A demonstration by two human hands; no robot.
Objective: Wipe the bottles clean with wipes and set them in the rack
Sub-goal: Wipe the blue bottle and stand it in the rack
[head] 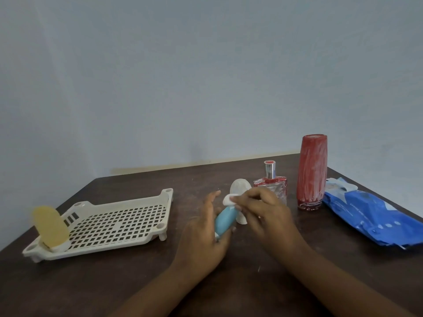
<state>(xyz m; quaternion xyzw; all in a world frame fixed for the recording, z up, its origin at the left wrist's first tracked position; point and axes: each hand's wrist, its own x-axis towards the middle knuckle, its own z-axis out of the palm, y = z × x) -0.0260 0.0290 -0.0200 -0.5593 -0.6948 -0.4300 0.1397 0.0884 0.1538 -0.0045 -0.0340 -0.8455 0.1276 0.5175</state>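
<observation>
Near the middle of the frame, over the dark brown table [114, 282], the left hand [203, 227] holds a blue bottle [225, 221] tilted, its top toward the wall. The grip of this hand is clamped on the lower part of the bottle. The right hand [263, 209] pinches a small white wipe [227, 199] against the top end of the blue bottle, so its grip is closed on the wipe.

Just behind the hands stands a white bottle [239, 188], partly hidden by them. To the right of it stand a clear bottle with red trim [272, 184] and a tall red bottle [311, 172] with white smears, both near the far edge of the table. A blue pack of wipes [366, 216] lies along the right edge of the table, just beside the red bottle.

At the left of the frame sits the cream rack [119, 223], with its near left corner close to the table's left edge. A yellow bottle [50, 225] stands in that corner on its white cap; the picture is blurred there. The rest of the rack floor is bare grid. Bare table shows between the rack and the left hand, and also at the bottom of the frame beside the forearms.
</observation>
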